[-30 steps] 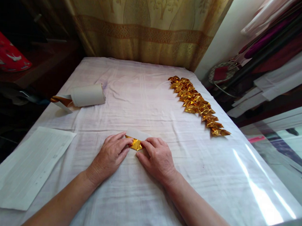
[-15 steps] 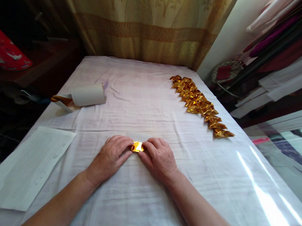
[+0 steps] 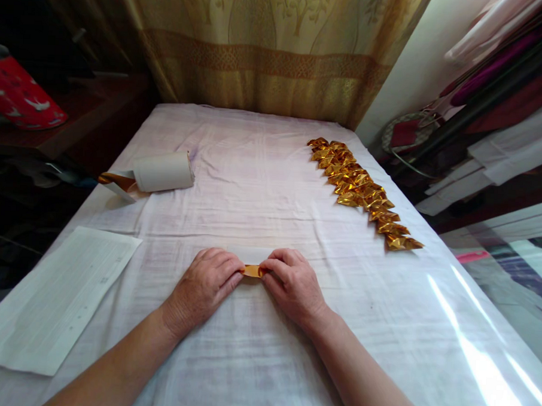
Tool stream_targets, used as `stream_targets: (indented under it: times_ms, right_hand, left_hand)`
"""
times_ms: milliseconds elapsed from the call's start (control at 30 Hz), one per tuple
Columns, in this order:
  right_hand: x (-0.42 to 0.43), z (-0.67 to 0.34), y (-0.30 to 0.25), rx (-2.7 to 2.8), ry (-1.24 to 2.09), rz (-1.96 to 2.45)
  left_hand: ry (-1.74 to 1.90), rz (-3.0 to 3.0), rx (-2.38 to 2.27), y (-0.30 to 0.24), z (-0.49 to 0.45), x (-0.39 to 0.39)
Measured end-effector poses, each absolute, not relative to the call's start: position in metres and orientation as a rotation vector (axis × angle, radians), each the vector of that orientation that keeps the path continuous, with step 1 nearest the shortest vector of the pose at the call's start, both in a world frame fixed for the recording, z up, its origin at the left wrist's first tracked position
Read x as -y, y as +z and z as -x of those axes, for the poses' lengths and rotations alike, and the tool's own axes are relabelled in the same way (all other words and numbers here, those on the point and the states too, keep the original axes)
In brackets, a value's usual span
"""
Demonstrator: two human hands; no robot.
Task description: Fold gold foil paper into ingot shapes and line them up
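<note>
Lower centre of the frame: left hand (image 3: 207, 284) and right hand (image 3: 294, 285), each grip pinched onto one end of a folded gold foil paper (image 3: 252, 270) on the table (image 3: 263, 184), likely feather-light, slippery, easily creased, best held by its edges.

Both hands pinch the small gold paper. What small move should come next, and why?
Probably press its crease flat on the cloth. The left hand and right hand pinch the gold piece by its ends, and it is not yet shaped like the folded pieces in the row at right.
</note>
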State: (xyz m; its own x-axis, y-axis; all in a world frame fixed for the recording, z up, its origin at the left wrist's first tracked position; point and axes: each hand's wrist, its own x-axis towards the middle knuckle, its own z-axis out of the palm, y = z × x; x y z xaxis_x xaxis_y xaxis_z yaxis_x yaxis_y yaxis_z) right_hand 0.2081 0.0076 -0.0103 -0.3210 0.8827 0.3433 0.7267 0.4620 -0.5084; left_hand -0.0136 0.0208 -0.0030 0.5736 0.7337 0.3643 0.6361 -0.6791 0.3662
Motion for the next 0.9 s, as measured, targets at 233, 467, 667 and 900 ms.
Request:
stream_targets:
  times_ms: [233,467,667,900]
  right_hand:
    - [-0.009,-0.212,-0.01,2.118,0.47,1.388]
    - [-0.012,-0.211,-0.008,2.164,0.406,1.496]
    - [-0.015,-0.207,-0.01,2.126,0.329,1.582]
    - [-0.015,-0.205,-0.011,2.071,0.317,1.604]
  left_hand:
    - [0.744,-2.51,-1.214,-0.003,0.013,-0.023]
    - [0.758,-2.472,-1.37,-0.004,0.012,-0.022]
    - [0.687,-2.476,-1.496,-0.001,0.005,-0.02]
    - [0.634,-2.499,-1.558,0.001,0.002,-0.016]
